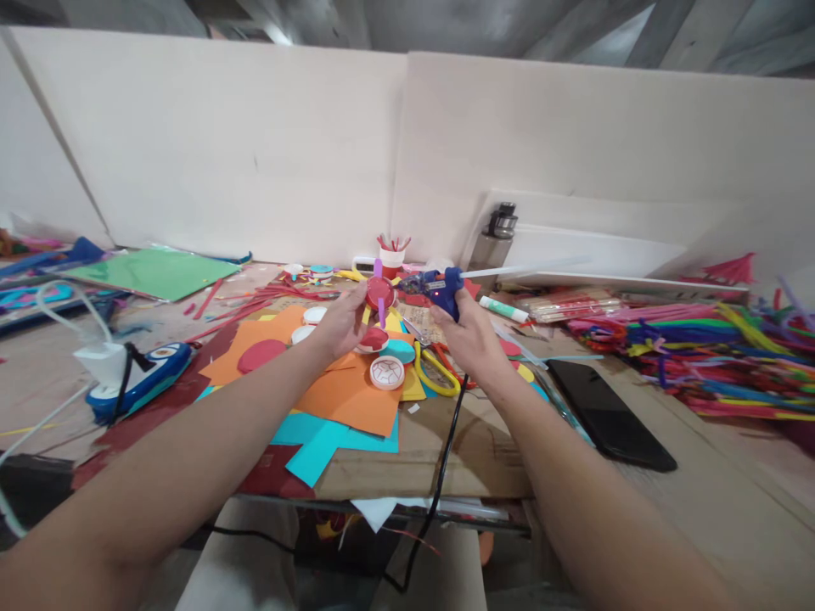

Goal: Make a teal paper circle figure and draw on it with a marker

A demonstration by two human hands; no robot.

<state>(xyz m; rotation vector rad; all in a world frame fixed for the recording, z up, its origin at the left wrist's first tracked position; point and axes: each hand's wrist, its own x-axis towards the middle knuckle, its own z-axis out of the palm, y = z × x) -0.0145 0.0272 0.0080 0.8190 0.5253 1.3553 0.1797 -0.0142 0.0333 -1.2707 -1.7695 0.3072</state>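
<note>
Over the middle of the cluttered tabletop (29, 382), I have both hands up and busy. My left hand (349, 319) has its grip clamped on a red disc (380, 293), thumb and fingers at its left edge, flat face toward me; purple strips (382, 314) stick out above and below it. My right hand (468, 327) has its grip wrapped round a blue glue gun (444, 293), nozzle pointing left at the disc, very near; can't tell if it touches. A long white stick (522, 269) runs out the gun's back; a black cord (447, 450) drops from it over the front edge. Below the disc, I see orange paper (353, 407) lying over light blue paper (318, 458), plus a white lid (386, 373) with red lines, yellow-handled scissors (418, 367) just beside it. Right side: black phone (611, 413), glue stick (504, 308), heap of coloured pipe cleaners (719, 361). Left side: blue power strip (141, 382) with a white plug (100, 362), green sheet (159, 271) farther back. Behind, a dark bottle (493, 246) and a cup (391, 256) of red sticks stand near white boards (210, 153).
</note>
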